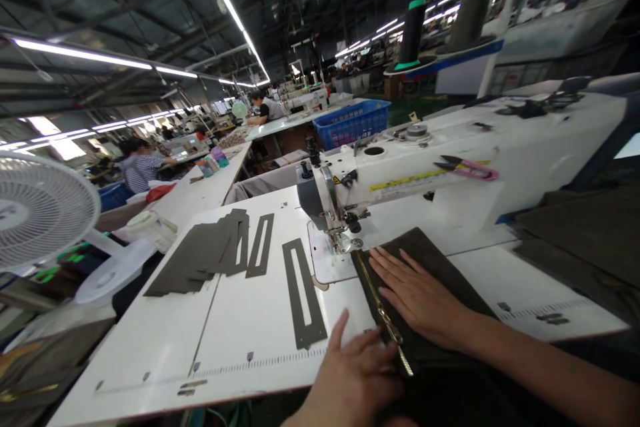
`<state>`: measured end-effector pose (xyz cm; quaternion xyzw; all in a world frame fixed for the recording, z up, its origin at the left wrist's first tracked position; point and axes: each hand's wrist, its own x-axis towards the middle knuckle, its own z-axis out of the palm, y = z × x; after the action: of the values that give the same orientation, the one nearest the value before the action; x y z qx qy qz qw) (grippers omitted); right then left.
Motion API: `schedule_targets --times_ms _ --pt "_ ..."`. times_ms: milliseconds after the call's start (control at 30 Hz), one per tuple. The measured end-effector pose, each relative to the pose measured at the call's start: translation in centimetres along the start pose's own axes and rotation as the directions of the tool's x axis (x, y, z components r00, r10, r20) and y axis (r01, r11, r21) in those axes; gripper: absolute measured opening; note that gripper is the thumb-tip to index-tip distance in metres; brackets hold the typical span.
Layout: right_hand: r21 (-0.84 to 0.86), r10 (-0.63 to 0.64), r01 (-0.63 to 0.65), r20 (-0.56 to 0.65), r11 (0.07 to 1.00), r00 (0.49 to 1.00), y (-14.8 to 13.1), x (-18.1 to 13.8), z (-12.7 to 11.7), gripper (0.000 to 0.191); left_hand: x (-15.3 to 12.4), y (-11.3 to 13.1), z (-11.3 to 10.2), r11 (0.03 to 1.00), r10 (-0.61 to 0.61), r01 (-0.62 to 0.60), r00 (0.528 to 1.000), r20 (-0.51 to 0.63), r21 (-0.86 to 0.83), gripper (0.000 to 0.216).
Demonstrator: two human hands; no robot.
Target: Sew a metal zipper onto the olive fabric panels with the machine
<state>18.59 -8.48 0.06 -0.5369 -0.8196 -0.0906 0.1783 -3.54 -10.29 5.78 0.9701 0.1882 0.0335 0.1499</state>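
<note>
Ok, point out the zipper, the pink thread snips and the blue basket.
zipper (381, 310), head view, on the metal teeth between the hands.
pink thread snips (473, 169), head view, on the pink handle.
blue basket (350, 125), head view, on its front wall.

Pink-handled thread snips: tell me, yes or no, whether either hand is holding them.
No. The pink-handled thread snips lie on the white sewing machine's arm, while both the left hand and right hand press flat on the dark olive fabric.

Both hands (395, 327) flat on dark fabric (440, 267) — zipper (383, 310) between, sewing machine (450, 167) behind
</note>
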Motion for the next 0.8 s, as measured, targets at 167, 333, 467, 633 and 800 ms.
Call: schedule_targets --times_ms 167,333,467,633,800 --pt "0.095 -0.019 0.017 0.016 0.995 1.000 -0.1 0.7 -0.2 0.045 -3.6 -3.2 0.6 0.958 -0.141 0.211 0.937 -0.321 0.193 0.084" --pt "0.165 -0.004 -0.010 0.083 0.986 0.997 -0.3 1.3 0.0 0.049 -6.3 -5.1 2.6 0.846 -0.091 0.214 0.960 -0.264 0.488 0.078" --pt "0.233 0.023 -0.053 0.132 0.971 0.991 -0.1 1.7 -0.3 0.050 -7.0 -5.2 3.6 0.800 -0.123 0.283 0.941 -0.316 0.530 0.061" --pt "0.325 0.131 -0.106 -0.056 0.940 0.990 0.8 1.7 -1.1 0.041 -7.2 -6.0 2.6 0.827 -0.078 0.225 0.953 -0.292 0.515 0.062" --pt "0.195 -0.030 0.037 -0.038 0.980 0.999 0.2 1.2 -0.5 0.039 -7.8 -6.7 2.8 0.914 -0.083 0.197 0.947 -0.312 0.354 0.062"
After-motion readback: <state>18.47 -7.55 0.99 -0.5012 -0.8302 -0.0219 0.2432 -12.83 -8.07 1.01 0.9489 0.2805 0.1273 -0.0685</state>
